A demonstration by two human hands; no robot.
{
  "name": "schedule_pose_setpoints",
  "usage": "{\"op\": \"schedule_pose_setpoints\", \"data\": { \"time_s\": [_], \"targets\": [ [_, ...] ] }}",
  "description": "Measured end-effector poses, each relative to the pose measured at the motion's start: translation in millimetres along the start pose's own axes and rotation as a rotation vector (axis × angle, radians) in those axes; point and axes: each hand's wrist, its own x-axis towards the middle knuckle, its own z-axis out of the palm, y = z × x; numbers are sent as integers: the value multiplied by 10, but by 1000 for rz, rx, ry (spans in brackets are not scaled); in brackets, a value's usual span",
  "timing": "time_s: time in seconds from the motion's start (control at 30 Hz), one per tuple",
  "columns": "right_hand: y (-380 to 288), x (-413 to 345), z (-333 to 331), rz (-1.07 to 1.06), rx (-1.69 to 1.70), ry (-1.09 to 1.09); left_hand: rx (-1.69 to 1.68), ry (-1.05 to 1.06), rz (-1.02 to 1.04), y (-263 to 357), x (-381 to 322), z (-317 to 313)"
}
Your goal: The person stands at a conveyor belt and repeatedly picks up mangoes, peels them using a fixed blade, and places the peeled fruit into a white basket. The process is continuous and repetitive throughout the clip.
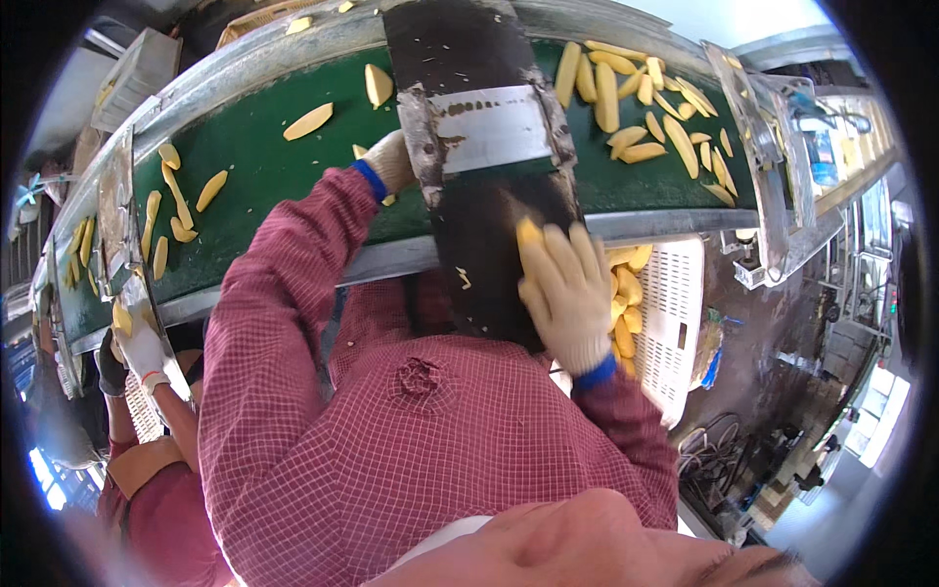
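Note:
Before me a dark board (pixel 506 198) with a metal plate (pixel 493 128) lies across a green conveyor belt (pixel 249 161). My right hand (pixel 568 290), in a cream knit glove, presses its palm side over a yellow cut piece (pixel 528 233), perhaps of potato, on the near part of the board; its fingers blur. My left hand (pixel 392 158), also gloved, is at the board's left edge beside the plate, with its fingers hidden under or behind the edge. Yellow pieces lie on the belt to the left and, more thickly, to the right (pixel 607 95). Small scraps (pixel 463 277) stick to the board.
A white slotted plastic crate (pixel 664 323) holding yellow pieces (pixel 625 293) stands below the belt at my right. At the left, a co-worker's gloved hands (pixel 139 348) are at another board (pixel 121 198) across the belt. A metal rail (pixel 396 257) borders the near side.

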Motion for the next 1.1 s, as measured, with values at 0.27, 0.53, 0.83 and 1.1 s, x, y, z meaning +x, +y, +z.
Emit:
{"op": "schedule_pose_setpoints", "data": {
  "time_s": [0.27,0.53,0.83,1.1],
  "targets": [
    [620,2000,1485,-30,36,52,5,167,91,-68,651,165],
    [-183,-32,236,95,142,-174,87,-103,5,181,138,-170],
    [682,1505,1447,-174,7,57,3,56,54,-199,681,103],
    [217,426,757,-282,227,-365,-34,17,49,129,336,-528]
  ]
}}
